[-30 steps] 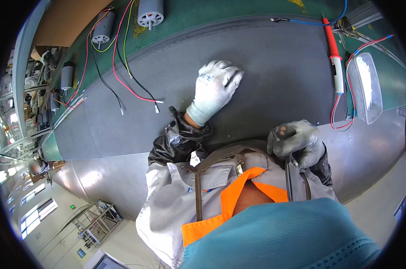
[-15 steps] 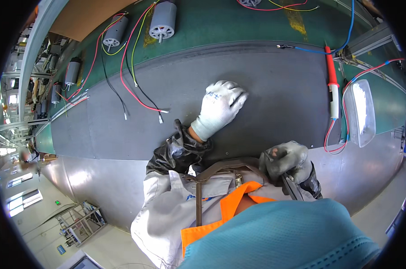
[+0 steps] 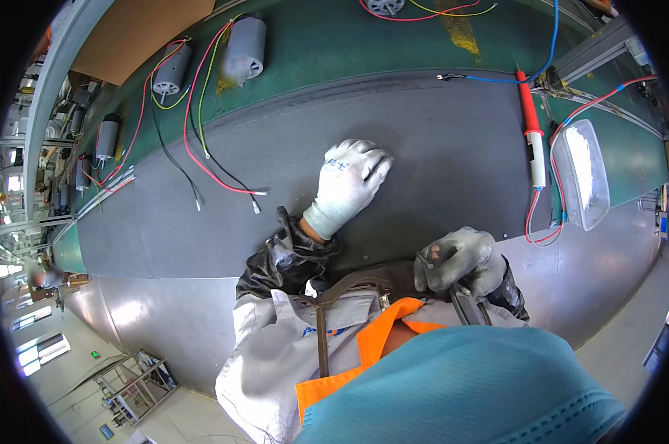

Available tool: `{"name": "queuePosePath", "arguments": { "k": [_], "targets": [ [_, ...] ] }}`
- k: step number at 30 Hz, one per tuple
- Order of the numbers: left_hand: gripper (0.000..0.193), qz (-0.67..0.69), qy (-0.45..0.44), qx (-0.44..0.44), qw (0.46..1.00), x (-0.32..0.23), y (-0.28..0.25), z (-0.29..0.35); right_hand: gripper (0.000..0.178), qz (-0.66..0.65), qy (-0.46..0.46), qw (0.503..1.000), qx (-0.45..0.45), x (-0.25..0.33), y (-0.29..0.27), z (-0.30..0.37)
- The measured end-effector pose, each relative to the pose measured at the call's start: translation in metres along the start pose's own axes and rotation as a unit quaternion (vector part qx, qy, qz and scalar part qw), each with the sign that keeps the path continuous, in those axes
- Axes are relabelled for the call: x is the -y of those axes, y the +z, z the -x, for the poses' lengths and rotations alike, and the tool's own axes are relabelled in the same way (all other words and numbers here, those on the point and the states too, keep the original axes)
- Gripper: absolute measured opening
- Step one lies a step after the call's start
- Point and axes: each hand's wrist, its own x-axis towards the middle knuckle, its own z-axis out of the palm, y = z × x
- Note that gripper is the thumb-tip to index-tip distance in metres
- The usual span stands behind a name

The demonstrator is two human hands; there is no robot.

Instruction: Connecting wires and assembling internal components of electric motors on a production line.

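My left hand (image 3: 349, 183), in a white knit glove, rests on a dark grey mat (image 3: 438, 140) with its fingers curled in. Nothing shows in its grasp, though the underside is hidden. Close to my chest, at the mat's near edge, my right hand (image 3: 461, 260) wears a soiled grey glove and is closed. A dark grey bar-shaped thing (image 3: 467, 307) sticks out below its fingers; its kind is unclear. Left of my left hand, red and black wires with white connectors (image 3: 256, 206) lie on the mat, running from a grey electric motor (image 3: 244, 50).
More wired motors stand on the green surface, including one motor (image 3: 171, 70) at the left. At the right lie a red-and-white probe (image 3: 529, 122), a clear plastic box (image 3: 584, 174) and a blue lead (image 3: 490, 78). A metal frame (image 3: 46, 111) rises at the far left.
The whole view has shifted and turned slightly, so the bench things appear farther left. Both hands keep nearly the same pose and place.
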Motion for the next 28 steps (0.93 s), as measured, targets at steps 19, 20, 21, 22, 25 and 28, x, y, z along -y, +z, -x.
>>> {"name": "queuePosePath", "arguments": {
  "k": [19, 20, 21, 22, 25, 28],
  "targets": [
    [0.013, -0.015, -0.005, -0.006, 1.0, 0.0, -0.004, 0.004, 0.073, -0.009, -0.002, 1.0, 0.022, -0.001, 0.004, -0.012],
    [0.013, -0.014, -0.002, -0.006, 1.0, -0.001, -0.004, 0.005, 0.074, 0.011, 0.009, 0.999, 0.039, -0.001, 0.003, -0.012],
    [0.013, -0.016, -0.007, -0.012, 1.0, 0.0, -0.009, 0.01, 0.074, 0.005, 0.013, 0.999, 0.046, -0.002, 0.006, -0.016],
    [0.013, -0.015, -0.005, -0.01, 1.0, 0.0, -0.007, 0.008, 0.075, 0.009, 0.02, 0.999, 0.042, 0.001, 0.007, -0.018],
    [0.013, -0.016, -0.017, -0.003, 1.0, 0.0, -0.006, 0.01, 0.076, -0.007, 0.032, 0.999, 0.041, -0.002, 0.008, -0.019],
    [0.013, -0.01, -0.006, -0.001, 1.0, -0.002, -0.003, 0.005, 0.066, -0.038, 0.022, 0.999, 0.027, 0.0, 0.008, -0.015]
  ]
}}
